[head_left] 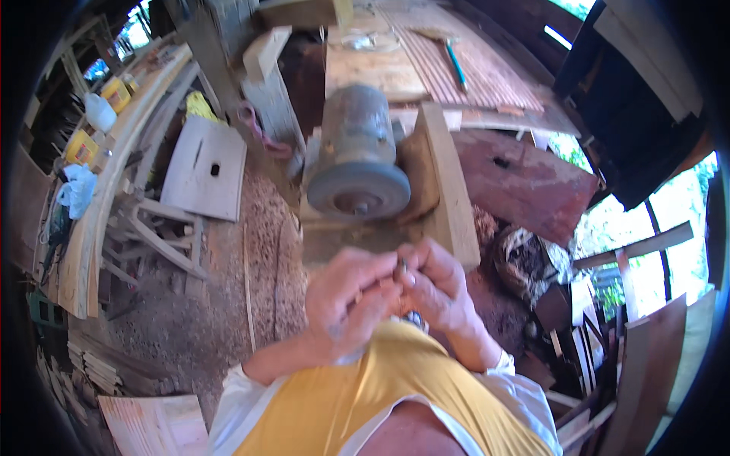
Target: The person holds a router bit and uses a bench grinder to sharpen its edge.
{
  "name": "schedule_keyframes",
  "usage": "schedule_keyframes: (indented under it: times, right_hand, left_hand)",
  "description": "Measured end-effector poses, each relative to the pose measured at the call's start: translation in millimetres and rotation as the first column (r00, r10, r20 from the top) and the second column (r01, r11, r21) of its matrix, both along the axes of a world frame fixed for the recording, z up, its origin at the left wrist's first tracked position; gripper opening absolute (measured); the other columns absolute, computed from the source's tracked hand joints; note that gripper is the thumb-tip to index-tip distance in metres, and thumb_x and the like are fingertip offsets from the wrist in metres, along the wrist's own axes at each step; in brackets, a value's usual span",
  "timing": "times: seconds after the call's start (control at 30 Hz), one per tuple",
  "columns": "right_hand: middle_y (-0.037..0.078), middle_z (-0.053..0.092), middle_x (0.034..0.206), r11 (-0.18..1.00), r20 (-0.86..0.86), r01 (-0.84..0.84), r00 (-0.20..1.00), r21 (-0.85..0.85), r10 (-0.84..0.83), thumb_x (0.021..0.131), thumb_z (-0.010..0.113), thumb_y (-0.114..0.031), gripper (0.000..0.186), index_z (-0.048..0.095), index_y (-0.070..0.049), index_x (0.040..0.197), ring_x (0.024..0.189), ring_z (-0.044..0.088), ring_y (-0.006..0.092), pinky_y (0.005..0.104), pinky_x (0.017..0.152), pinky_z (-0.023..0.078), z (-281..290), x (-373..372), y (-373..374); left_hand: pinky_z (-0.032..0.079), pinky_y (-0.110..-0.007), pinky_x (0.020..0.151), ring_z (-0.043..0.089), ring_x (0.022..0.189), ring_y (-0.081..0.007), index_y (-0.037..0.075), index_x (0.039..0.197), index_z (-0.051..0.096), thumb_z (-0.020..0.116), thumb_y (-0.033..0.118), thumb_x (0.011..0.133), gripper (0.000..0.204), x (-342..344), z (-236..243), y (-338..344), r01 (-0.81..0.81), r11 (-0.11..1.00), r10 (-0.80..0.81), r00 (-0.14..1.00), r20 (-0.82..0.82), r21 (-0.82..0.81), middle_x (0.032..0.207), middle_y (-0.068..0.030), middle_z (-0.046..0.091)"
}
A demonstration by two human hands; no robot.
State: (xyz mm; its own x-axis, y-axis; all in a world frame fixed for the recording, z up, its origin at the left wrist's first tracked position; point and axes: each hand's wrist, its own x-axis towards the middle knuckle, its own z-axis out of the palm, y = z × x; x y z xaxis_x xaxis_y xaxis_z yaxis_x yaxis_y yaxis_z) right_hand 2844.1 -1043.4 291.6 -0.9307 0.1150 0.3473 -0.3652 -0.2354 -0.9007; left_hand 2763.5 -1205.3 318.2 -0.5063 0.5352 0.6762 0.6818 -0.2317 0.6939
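Observation:
My left hand [344, 292] and my right hand [439, 287] meet in front of my chest, both with fingers closed. Between their fingertips is a small, dark, narrow piece [402, 264], perhaps metal; it is too small and blurred to name. Just beyond my hands stands a grey bench grinder [355, 125], its round grinding wheel [334, 190] facing me. Neither hand touches the wheel. Whether the wheel is turning cannot be told from this single picture.
A wooden board [452, 190] rises beside the grinder on its right. Farther off, a hammer with a teal handle [456, 64] lies on a wooden workbench [372, 72]. At left, a long bench [114, 163] holds bottles and a bag. Shavings cover the floor [277, 262].

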Motion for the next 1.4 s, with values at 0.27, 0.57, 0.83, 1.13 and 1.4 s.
schedule_keyframes:
  times: [0.27,0.57,0.83,1.13,1.4]
  right_hand:
    - [0.001,0.056,0.089,0.999,0.156,0.013,0.988,0.045,-0.019,0.104,0.057,-0.023,0.019,0.053,-0.004,0.101,0.082,0.049,0.0073,0.0243,0.076,0.043,-6,1,-8]
    - [-0.001,0.054,0.081,0.997,0.237,0.000,0.971,-0.074,0.018,0.104,0.058,-0.029,0.026,0.054,-0.005,0.095,0.077,0.047,0.0067,0.0232,0.070,0.040,-10,5,-13]
    - [-0.002,0.053,0.081,0.990,0.282,0.050,0.959,-0.135,-0.010,0.104,0.058,-0.030,0.026,0.056,-0.005,0.100,0.075,0.046,0.0062,0.0224,0.070,0.039,-10,9,-25]
    - [0.005,0.059,0.084,0.924,0.243,0.150,0.938,0.352,-0.245,0.103,0.057,-0.019,0.020,0.056,0.001,0.098,0.079,0.057,0.0114,0.0273,0.072,0.047,19,26,-10]
    - [0.016,0.063,0.081,0.727,0.011,0.133,0.982,0.674,-0.189,0.095,0.058,-0.006,0.006,0.057,0.001,0.096,0.074,0.065,0.0314,0.0358,0.068,0.051,42,8,67]
  left_hand:
    - [0.044,-0.021,0.058,0.059,0.073,-0.0064,-0.002,0.106,0.068,0.068,0.004,0.095,0.012,0,-22,6,0.140,0.971,-0.227,0.789,0.570,0.192,0.089,-0.0012,0.060]
    - [0.042,-0.019,0.055,0.056,0.068,-0.0037,-0.002,0.103,0.069,0.068,0.003,0.094,0.010,9,-36,7,0.083,0.969,-0.235,0.617,0.751,0.235,0.089,-0.0007,0.061]
    - [0.046,-0.019,0.060,0.059,0.069,-0.0051,-0.002,0.101,0.066,0.067,0.002,0.095,0.007,13,-32,2,0.093,0.954,-0.288,0.547,0.786,0.285,0.088,-0.0004,0.062]
    - [0.047,-0.019,0.065,0.057,0.073,-0.0031,-0.001,0.103,0.065,0.064,-0.001,0.096,0.007,19,-33,15,0.111,0.935,-0.344,0.519,0.783,0.337,0.090,-0.0003,0.063]
    - [0.043,-0.018,0.058,0.053,0.076,-0.0002,-0.004,0.117,0.063,0.061,-0.001,0.098,0.019,41,-28,68,0.029,0.916,-0.320,0.654,0.686,0.400,0.094,-0.0012,0.061]
